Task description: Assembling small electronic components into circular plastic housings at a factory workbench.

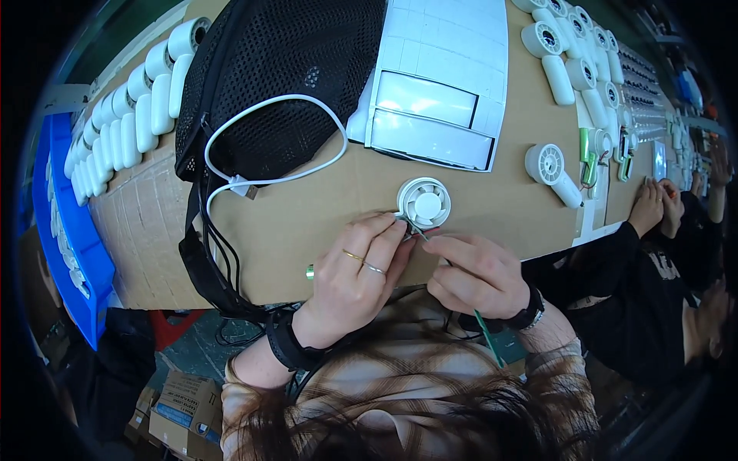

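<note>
Pinching the lower rim of a round white fan head (423,203), the left hand (357,270) steadied it at the cardboard-covered table (307,223) edge, twelve o'clock of both hands. The right hand (478,275) clamped a green-handled tool (484,330) against it. Finished handheld fans (555,174) lay at two o'clock; this one seemed unfinished, handle lacking.

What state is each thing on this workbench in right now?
Round white fan: flat on the cardboard, grille up, both hands at its lower edge.
Left hand: fingers touching the fan.
Right hand: gripping a thin tool.
White cable: looped, plug loose.
Handled fan: lying untouched.
</note>
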Motion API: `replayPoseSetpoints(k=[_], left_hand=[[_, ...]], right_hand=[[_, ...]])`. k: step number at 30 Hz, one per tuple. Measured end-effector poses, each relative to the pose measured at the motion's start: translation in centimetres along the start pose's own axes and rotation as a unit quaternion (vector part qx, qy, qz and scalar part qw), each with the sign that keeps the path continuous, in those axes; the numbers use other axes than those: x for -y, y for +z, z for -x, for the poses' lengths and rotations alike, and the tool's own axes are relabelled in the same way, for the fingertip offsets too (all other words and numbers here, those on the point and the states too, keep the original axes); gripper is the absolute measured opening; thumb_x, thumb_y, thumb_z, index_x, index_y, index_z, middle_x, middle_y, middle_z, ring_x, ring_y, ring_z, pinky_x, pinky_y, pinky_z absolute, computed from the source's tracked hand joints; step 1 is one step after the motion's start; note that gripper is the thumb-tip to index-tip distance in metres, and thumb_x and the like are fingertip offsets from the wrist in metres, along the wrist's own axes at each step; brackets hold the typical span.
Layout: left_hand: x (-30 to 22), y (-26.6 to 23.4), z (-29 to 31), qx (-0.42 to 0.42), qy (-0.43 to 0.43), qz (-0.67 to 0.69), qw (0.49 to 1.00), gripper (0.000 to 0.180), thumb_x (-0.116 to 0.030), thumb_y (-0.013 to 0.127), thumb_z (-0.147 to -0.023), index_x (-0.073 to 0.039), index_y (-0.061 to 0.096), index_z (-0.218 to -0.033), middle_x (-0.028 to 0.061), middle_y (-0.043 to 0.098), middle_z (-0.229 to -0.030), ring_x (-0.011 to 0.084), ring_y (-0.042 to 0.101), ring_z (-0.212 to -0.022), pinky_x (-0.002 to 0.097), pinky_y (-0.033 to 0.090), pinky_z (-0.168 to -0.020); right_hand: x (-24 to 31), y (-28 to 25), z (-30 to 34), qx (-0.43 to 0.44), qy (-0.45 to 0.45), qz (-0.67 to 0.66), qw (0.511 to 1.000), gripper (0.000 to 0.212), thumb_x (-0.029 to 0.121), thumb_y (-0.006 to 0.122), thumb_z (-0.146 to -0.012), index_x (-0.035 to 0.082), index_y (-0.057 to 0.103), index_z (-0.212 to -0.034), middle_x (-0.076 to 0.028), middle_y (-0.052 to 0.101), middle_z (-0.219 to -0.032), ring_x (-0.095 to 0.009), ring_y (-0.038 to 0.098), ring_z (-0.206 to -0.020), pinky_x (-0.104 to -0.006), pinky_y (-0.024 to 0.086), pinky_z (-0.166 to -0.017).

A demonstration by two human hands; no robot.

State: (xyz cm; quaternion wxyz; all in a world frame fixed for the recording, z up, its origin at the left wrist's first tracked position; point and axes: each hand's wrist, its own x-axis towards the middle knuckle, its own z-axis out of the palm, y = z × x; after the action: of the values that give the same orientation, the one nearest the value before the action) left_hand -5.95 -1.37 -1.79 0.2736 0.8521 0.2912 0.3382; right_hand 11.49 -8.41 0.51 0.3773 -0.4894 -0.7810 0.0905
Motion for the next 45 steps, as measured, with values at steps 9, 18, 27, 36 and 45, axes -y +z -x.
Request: replayPoseSetpoints(k=[9, 18, 27, 36, 45], left_hand=[[-0.3, -0.1, 0.2, 0.012, -0.025, -0.002, 1.0, 0.037, 0.002, 0.076, -0.067, -0.001, 0.061, -0.101, 0.0127, 0.062, -0.098, 0.027, 0.064, -0.085, 0.0317, 0.054, -0.069], [0.0, -0.7, 0.3, 0.032, -0.027, 0.001, 0.999, 0.035, -0.001, 0.075, -0.069, -0.001, 0.061, -0.102, 0.0134, 0.061, -0.097, 0.0281, 0.062, -0.084, 0.033, 0.052, -0.069], [-1.3, -2.2, -0.4, 0.069, -0.033, -0.003, 0.997, 0.015, -0.006, 0.05, -0.089, 0.001, 0.058, -0.099, 0.0168, 0.059, -0.096, 0.0369, 0.058, -0.089, 0.0391, 0.049, -0.076], [0.5, -1.5, 1.1, 0.092, -0.043, 0.033, 0.994, 0.037, -0.005, 0.062, -0.079, 0.0, 0.052, -0.115, 0.0184, 0.059, -0.1, 0.0386, 0.056, -0.091, 0.0424, 0.046, -0.078], [-1.4, -0.8, 0.7, 0.021, -0.013, -0.048, 0.999, 0.025, -0.013, 0.06, -0.084, -0.002, 0.052, -0.105, 0.0218, 0.051, -0.094, 0.0394, 0.053, -0.083, 0.0462, 0.044, -0.071]], right_hand=[[0.1, -0.4, -0.1, 0.006, -0.025, 0.005, 1.0, 0.031, -0.002, 0.07, -0.068, 0.006, 0.056, -0.094, -0.014, 0.061, -0.104, -0.022, 0.063, -0.068, -0.0266, 0.05, -0.051], [0.6, -0.8, -1.4, 0.039, -0.054, 0.068, 0.996, 0.025, 0.005, 0.068, -0.071, 0.005, 0.057, -0.093, -0.015, 0.06, -0.102, -0.025, 0.064, -0.074, -0.0289, 0.051, -0.053], [0.5, 0.6, -1.4, -0.024, -0.074, 0.012, 0.997, 0.016, 0.01, 0.06, -0.08, 0.004, 0.059, -0.094, -0.011, 0.058, -0.089, -0.024, 0.061, -0.074, -0.0288, 0.049, -0.052], [0.2, 1.6, -1.9, -0.034, -0.072, -0.043, 0.996, 0.028, 0.011, 0.06, -0.076, 0.003, 0.057, -0.102, -0.011, 0.057, -0.099, -0.026, 0.059, -0.079, -0.0351, 0.051, -0.059], [1.6, -1.3, -1.3, -0.067, 0.021, -0.029, 0.997, 0.029, 0.003, 0.062, -0.081, 0.005, 0.063, -0.11, -0.015, 0.065, -0.095, -0.03, 0.064, -0.084, -0.0375, 0.053, -0.074]])
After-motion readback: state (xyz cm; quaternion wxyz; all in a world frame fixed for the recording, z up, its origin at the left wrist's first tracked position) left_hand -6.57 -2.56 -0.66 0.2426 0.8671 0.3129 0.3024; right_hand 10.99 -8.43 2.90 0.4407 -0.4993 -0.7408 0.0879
